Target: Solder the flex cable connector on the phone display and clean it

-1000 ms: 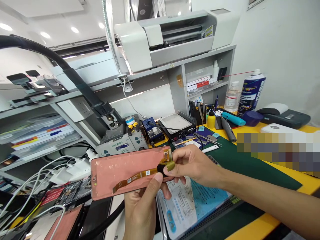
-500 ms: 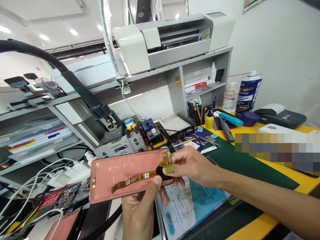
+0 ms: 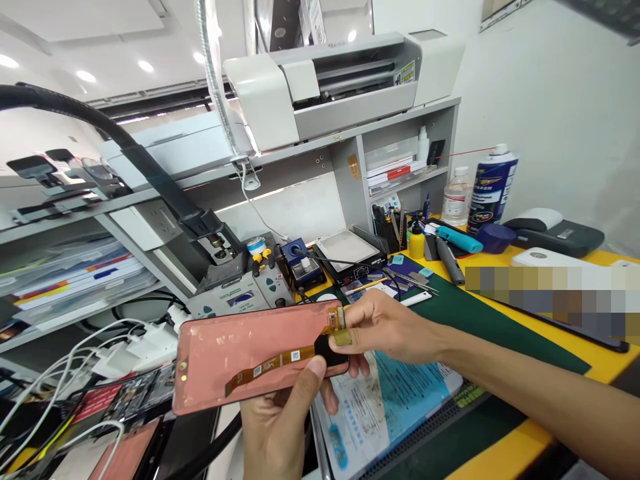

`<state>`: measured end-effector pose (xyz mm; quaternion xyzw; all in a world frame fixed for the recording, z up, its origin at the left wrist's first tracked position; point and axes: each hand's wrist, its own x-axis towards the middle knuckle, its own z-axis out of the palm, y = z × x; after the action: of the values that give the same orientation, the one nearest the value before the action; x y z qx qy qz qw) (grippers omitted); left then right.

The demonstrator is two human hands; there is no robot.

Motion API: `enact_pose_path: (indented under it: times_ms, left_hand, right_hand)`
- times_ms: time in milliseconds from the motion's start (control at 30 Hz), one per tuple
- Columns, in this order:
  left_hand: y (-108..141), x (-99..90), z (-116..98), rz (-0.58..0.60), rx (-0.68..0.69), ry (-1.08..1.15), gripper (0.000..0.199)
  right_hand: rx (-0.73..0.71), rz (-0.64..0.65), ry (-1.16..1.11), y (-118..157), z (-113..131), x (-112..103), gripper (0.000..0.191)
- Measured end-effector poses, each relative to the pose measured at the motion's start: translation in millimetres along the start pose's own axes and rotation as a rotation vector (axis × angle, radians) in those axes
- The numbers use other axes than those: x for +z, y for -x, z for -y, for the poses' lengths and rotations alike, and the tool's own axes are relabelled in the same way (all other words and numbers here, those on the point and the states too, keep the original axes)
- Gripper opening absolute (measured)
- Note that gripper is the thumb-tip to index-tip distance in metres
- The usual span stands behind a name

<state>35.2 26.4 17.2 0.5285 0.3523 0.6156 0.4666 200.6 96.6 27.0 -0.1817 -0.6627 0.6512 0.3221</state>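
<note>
Workshop repair bench (image 3: 525, 453) with yellow top, dark green mat (image 3: 505, 343) across it, grey shelf unit (image 3: 355, 173) behind. On top of the shelf, a white-and-grey roller machine (image 3: 320, 87), exact type not readable from this angle. Along the back of the bench, a soldering station (image 3: 230, 300), a small blue control unit (image 3: 300, 263), a spray can (image 3: 493, 190) and a plastic bottle (image 3: 456, 203). At far right, a pixelated patch (image 3: 550, 293) hiding whatever lies beneath. At lower left, white chargers (image 3: 145, 347) among tangled cables, partly cut off by the frame.

Above a printed blue-and-white sheet (image 3: 385, 413), a smartphone display (image 3: 240, 353) with pink surface, held in the air, tilted, clear of the bench. Across its face, a folded orange flex cable (image 3: 270, 367) with white labels too small to read. Near the cable's end, a black pad (image 3: 330, 353) and gold tape (image 3: 343, 337).

Left hand (image 3: 275, 433): thumb (image 3: 315, 367) pressed on the display's lower edge, remaining fingers behind it and mostly hidden, wrist cut off by the bottom edge. Right hand (image 3: 385, 327): fingertips (image 3: 353, 320) closed narrowly on the flex cable's end at the gold tape, exact contact hidden behind the fingers. Forearm running out past the right edge.
</note>
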Motion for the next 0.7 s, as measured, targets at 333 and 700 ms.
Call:
enact_pose_path:
  times_ms: [333,700]
  left_hand:
    - [1,-1.7,1,-0.061,-0.010,0.008,0.019]
    - [1,-9.5,5,-0.085,-0.064,-0.034,0.030]
  right_hand:
    - [-0.017,0.077,-0.002,-2,2,-5,0.042]
    - [0.004,0.139,-0.006,0,4,-7,0.042]
